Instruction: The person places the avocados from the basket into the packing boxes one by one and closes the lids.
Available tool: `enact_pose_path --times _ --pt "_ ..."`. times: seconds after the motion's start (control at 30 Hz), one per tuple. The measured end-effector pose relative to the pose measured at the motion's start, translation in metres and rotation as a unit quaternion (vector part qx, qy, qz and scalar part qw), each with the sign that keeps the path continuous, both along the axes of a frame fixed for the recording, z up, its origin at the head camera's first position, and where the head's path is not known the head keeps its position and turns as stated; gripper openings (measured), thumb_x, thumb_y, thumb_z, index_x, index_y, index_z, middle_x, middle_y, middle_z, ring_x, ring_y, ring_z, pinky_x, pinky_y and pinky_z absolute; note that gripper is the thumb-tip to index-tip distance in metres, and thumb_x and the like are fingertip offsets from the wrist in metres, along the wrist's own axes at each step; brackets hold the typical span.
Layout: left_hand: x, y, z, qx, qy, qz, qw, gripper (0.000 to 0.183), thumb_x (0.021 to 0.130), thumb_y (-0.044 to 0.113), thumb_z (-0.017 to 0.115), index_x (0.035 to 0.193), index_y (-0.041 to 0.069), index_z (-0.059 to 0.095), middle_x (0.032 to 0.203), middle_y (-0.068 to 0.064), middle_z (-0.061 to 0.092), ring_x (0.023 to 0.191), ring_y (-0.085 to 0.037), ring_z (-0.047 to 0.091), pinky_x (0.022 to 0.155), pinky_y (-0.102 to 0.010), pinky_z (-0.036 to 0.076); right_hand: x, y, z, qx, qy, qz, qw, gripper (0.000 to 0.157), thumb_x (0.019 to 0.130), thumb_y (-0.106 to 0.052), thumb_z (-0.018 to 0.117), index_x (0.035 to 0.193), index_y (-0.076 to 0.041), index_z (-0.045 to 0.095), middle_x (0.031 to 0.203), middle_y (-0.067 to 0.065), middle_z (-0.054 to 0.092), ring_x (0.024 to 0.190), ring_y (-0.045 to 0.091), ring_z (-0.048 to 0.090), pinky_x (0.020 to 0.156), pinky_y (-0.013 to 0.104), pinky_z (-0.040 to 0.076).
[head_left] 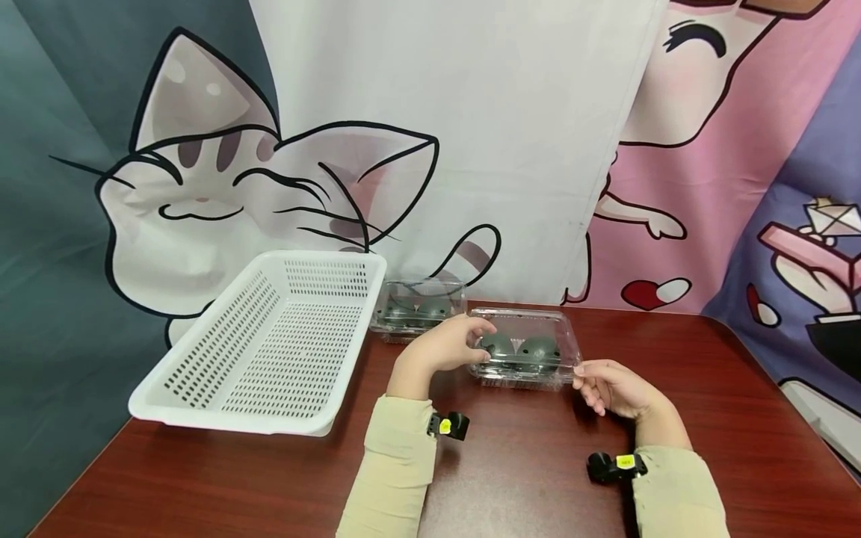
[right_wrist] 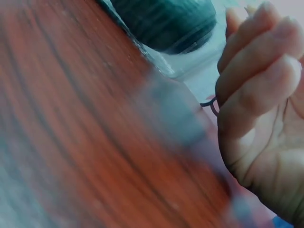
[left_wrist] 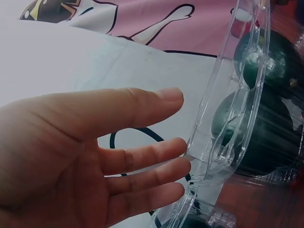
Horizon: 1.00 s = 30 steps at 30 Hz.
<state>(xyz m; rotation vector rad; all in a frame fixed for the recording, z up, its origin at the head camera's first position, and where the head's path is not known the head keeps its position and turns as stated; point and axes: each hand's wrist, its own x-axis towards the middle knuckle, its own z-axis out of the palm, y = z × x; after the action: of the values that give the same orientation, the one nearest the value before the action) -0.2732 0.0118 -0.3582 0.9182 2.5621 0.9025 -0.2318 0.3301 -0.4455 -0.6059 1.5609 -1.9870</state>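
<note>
In the head view, a clear plastic clamshell box (head_left: 521,321) holding dark green, avocado-like fruits (head_left: 538,353) is between both hands. My right hand (head_left: 615,385) pinches its near right corner, the other fingers loosely bent below. At its left side is my left hand (head_left: 447,347), thumb and fingers spread. The left wrist view shows the left fingers (left_wrist: 152,154) fairly straight, tips right by the box's rim (left_wrist: 251,104). The right wrist view is blurred; the right hand's bent fingers (right_wrist: 259,80) appear beside a green fruit (right_wrist: 166,23).
A second clear box (head_left: 420,302) with similar green fruits stands behind, to the left. Beside it a large white perforated basket (head_left: 366,329) sits on the left part of the reddish-brown table (head_left: 525,463). A cartoon-printed cloth (head_left: 471,134) hangs along the back edge.
</note>
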Motion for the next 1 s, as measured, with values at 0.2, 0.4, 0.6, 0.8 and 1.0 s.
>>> enact_pose_path --times 0.2,0.4,0.6,0.8,1.0 --pt "0.000 0.004 0.000 -0.015 0.016 0.004 0.9998 0.045 0.089 0.023 0.063 0.132 0.016 0.051 0.118 -0.005 0.054 0.102 -0.017 0.050 0.086 -0.034 0.042 -0.003 -0.008 0.003 0.019 -0.039 -0.091 0.995 0.048 0.097 -0.005 0.022 0.077 -0.012 0.064 0.061 -0.006 0.058 0.051 0.003 0.052 0.048 0.017 0.043" --pt "0.000 0.010 -0.005 -0.023 0.032 0.009 0.9992 0.046 0.090 0.024 0.061 0.134 0.016 0.049 0.137 -0.001 0.045 0.125 -0.017 0.041 0.098 -0.036 0.036 -0.006 -0.032 0.008 0.077 -0.092 -0.295 0.948 0.036 0.095 -0.017 0.032 0.067 -0.015 0.055 0.054 -0.005 0.050 0.045 0.005 0.044 0.044 0.019 0.036" --pt "0.002 0.014 -0.008 -0.057 0.037 0.032 0.9972 0.041 0.091 0.024 0.057 0.132 0.017 0.053 0.148 -0.006 0.030 0.137 -0.024 0.021 0.106 -0.041 0.027 -0.007 -0.053 0.009 0.099 -0.098 -0.391 0.910 0.033 0.090 -0.017 0.036 0.062 -0.012 0.052 0.049 -0.004 0.046 0.038 0.006 0.039 0.038 0.019 0.032" --pt "0.003 0.020 -0.011 -0.104 0.064 0.050 0.9913 0.048 0.090 0.025 0.055 0.137 0.021 0.047 0.151 -0.007 0.024 0.137 -0.026 0.018 0.107 -0.045 0.021 -0.004 -0.062 0.004 0.025 -0.075 -0.425 0.902 0.036 0.087 -0.013 0.039 0.056 -0.013 0.055 0.044 -0.006 0.043 0.035 0.003 0.035 0.036 0.016 0.028" --pt "0.003 0.027 -0.016 -0.125 0.071 0.068 0.9873 0.057 0.089 0.022 0.054 0.144 0.022 0.037 0.153 -0.007 0.016 0.137 -0.026 0.014 0.107 -0.045 0.017 -0.005 -0.065 0.001 0.001 -0.039 -0.418 0.908 0.036 0.092 -0.018 0.041 0.062 -0.013 0.058 0.047 -0.006 0.046 0.036 0.003 0.038 0.036 0.017 0.029"
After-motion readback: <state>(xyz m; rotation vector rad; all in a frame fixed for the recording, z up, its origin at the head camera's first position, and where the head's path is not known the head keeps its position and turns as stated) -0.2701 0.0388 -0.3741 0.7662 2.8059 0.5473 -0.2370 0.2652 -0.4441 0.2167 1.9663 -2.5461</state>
